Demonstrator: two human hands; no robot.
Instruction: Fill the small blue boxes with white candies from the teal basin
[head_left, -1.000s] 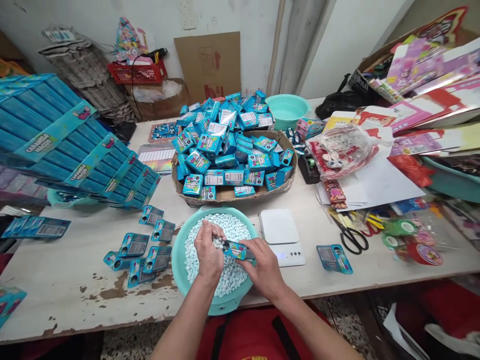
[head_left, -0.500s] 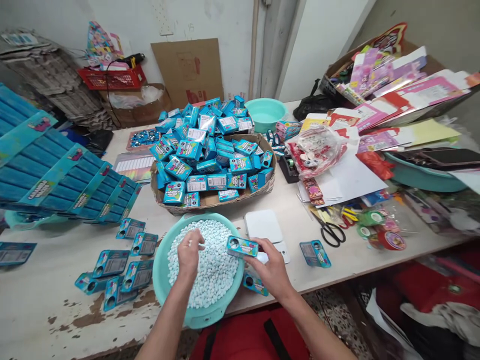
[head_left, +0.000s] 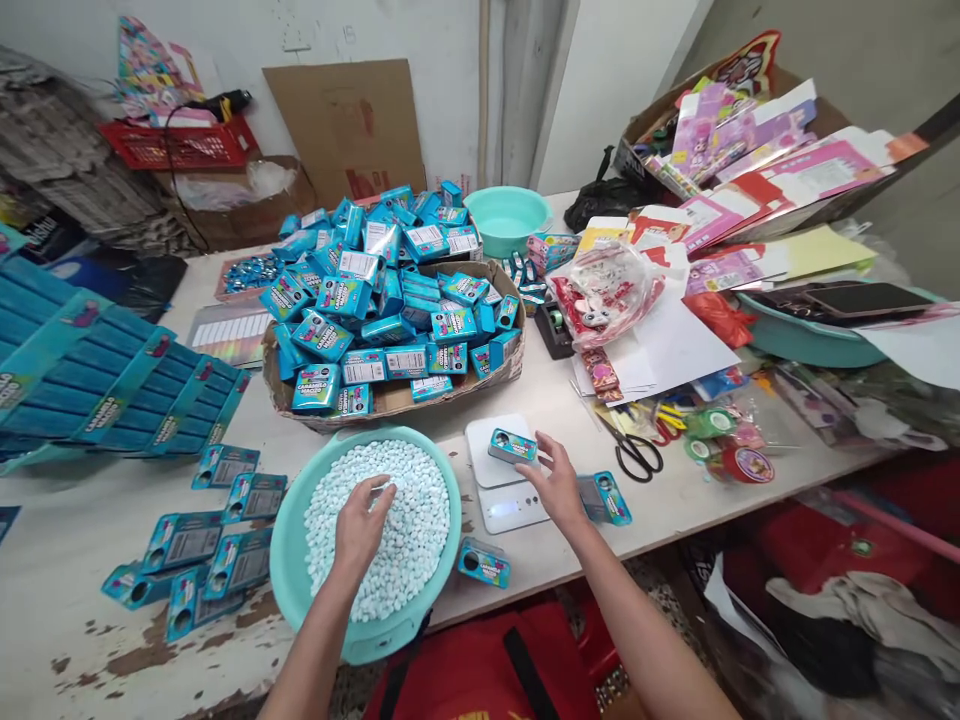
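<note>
A small blue candy box (head_left: 514, 446) with a round hole in its face lies on the white kitchen scale (head_left: 512, 508), whose display is lit. My right hand (head_left: 555, 485) is at the box's right end, fingers apart and slightly bent; whether the fingertips still touch it is hard to tell. Over the turquoise basin (head_left: 289, 560), full of small pale-blue candies (head_left: 405, 545), hovers my left hand (head_left: 364, 525), its fingers loosely curled and apart, with nothing visible in them. Another blue box (head_left: 484, 563) sits between basin and scale, and a further one (head_left: 606, 498) lies right of the scale.
Behind the basin, a cardboard tray (head_left: 397, 405) is heaped with blue boxes. Several open boxes (head_left: 184, 540) lie at left, below a large stack of flat blue packs (head_left: 112, 370). Scissors (head_left: 637, 455), tape rolls (head_left: 750, 463) and white papers (head_left: 675, 350) are on the right.
My right hand has carried the blue box from above the basin's edge onto the scale and its fingers have spread. My left hand stays over the candies. The view has shifted slightly right.
</note>
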